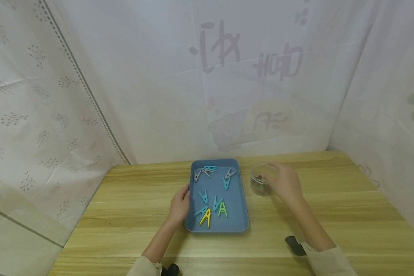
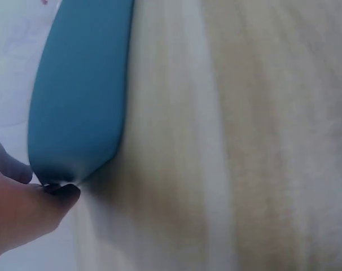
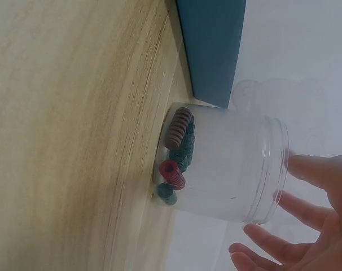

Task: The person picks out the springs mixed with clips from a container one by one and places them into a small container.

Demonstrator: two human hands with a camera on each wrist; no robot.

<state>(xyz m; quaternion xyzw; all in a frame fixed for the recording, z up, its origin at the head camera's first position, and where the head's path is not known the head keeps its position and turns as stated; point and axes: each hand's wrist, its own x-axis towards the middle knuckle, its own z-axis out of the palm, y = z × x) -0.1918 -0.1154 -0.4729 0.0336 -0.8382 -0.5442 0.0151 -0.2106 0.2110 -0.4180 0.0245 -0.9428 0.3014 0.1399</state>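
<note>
A blue rectangular tray (image 1: pixel 215 195) lies on the table with several small clothespins in light blue, grey, green and yellow. My left hand (image 1: pixel 179 205) pinches the tray's left edge; in the left wrist view, thumb and fingertip meet at the corner of the tray wall (image 2: pixel 80 96). To the right of the tray stands a clear round jar (image 3: pixel 227 164) without a lid. Small coil springs, among them a red one (image 3: pixel 172 174), a brown one (image 3: pixel 178 129) and green ones, lie at its bottom. Around the jar's rim are the loosely spread fingers of my right hand (image 1: pixel 285 184).
The wooden table (image 1: pixel 131 214) reaches to a pale printed curtain (image 1: pixel 165 115) at the back, with more curtain at both sides. A black strap piece (image 1: pixel 294 245) shows by my right wrist. Tray and jar stand a short gap apart.
</note>
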